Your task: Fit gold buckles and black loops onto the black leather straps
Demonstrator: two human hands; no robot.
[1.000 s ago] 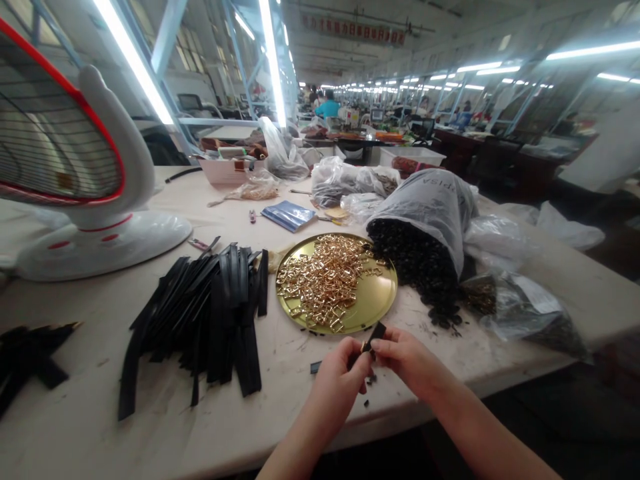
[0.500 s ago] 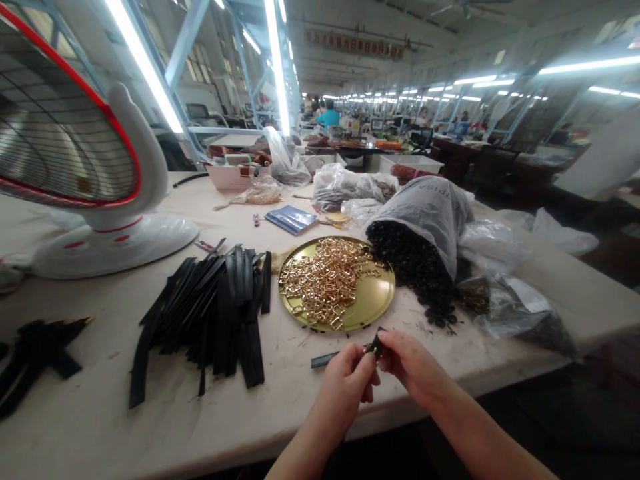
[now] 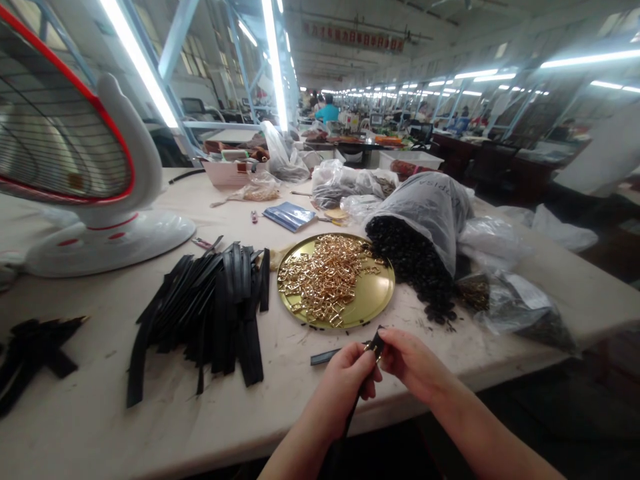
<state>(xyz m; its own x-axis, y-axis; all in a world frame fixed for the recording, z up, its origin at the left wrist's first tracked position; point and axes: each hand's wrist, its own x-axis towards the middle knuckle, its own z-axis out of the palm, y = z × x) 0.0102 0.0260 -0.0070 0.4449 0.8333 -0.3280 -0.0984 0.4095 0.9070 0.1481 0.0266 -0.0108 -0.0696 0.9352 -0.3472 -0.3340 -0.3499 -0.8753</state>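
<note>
Both hands meet just over the near edge of the table. My left hand (image 3: 353,373) is closed on a black strap (image 3: 354,407), whose long end hangs down below the fingers. My right hand (image 3: 407,357) pinches the strap's short upper end. A small gold buckle (image 3: 377,352) shows on the strap between the hands, partly hidden by fingers. Beyond them a round gold tray (image 3: 376,293) bears a heap of gold buckles (image 3: 327,277). Another dark strip (image 3: 324,357) lies on the table beside my left hand.
Left of the tray lies a pile of black straps (image 3: 220,307); more black straps (image 3: 37,353) are at far left. A white fan (image 3: 115,240) stands behind. A plastic bag (image 3: 430,200) spills black pieces (image 3: 410,260) at right. A blue packet (image 3: 289,216) lies beyond the tray.
My left hand has shifted slightly, and the strap's hanging end now shows below it. More of the buckle is visible between the fingers. The view has moved a little.
</note>
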